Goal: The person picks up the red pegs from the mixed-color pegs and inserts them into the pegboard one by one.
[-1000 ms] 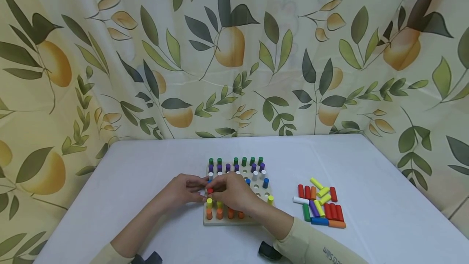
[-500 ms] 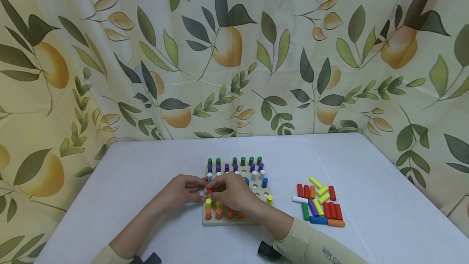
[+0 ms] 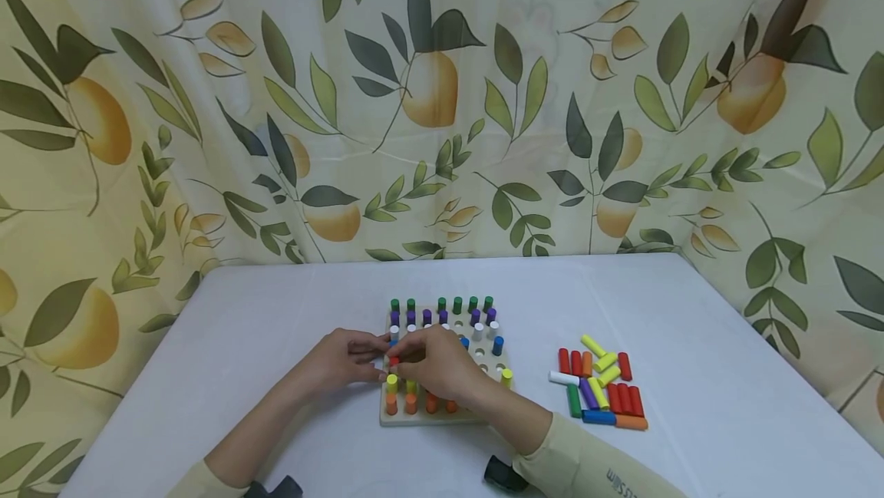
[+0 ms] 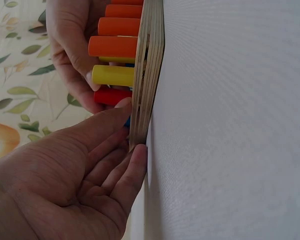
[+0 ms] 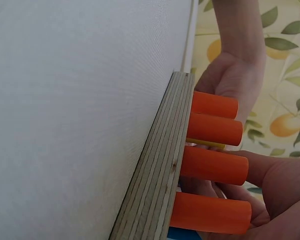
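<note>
A wooden pegboard (image 3: 431, 420) stands on the table, bearing upright rows of coloured pegs. My right hand (image 3: 438, 364) reaches over it and pinches a red peg (image 3: 394, 362) at its left side. In the left wrist view this red peg (image 4: 109, 96) stands upright against the board's face, next to a yellow peg (image 4: 112, 75). My left hand (image 3: 340, 360) holds the board's left edge, its thumb on the upper side by the red peg's foot and its fingers along the edge. Orange pegs (image 5: 215, 165) line the front row. The right hand hides the board's middle.
To the right of the board lie several loose pegs, among them red ones (image 3: 625, 400), yellow ones (image 3: 608, 361), a white one (image 3: 564, 378) and a blue one (image 3: 598, 417). A patterned curtain (image 3: 442, 99) hangs behind the white table (image 3: 290, 291).
Both hands keep their places at the board's left side, the right still on the red peg. The whole head view has shifted slightly.
</note>
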The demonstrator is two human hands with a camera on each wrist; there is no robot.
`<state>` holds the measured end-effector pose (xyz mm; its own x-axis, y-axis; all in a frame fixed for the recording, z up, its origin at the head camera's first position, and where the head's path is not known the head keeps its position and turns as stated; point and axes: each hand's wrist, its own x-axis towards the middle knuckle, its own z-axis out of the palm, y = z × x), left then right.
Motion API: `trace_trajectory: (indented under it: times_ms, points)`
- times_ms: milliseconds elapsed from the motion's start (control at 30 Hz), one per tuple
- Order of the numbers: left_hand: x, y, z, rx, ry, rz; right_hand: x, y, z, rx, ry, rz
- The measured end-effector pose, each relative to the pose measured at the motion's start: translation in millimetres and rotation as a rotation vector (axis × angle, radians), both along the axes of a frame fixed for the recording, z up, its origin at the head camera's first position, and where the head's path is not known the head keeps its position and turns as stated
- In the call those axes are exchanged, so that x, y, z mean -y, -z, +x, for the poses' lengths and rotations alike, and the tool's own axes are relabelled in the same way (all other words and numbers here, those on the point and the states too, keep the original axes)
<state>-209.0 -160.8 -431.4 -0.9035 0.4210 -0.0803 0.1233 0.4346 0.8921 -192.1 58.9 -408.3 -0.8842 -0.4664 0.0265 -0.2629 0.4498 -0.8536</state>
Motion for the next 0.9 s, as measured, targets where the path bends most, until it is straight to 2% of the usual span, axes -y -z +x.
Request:
trace_trajectory:
  times_ms: [900]
  points:
    - [-0.4, -1.3, 1.7, -0.011, -0.003, -0.011, 2.5, -1.9, 4.4, 0.005, 0.02, -0.013]
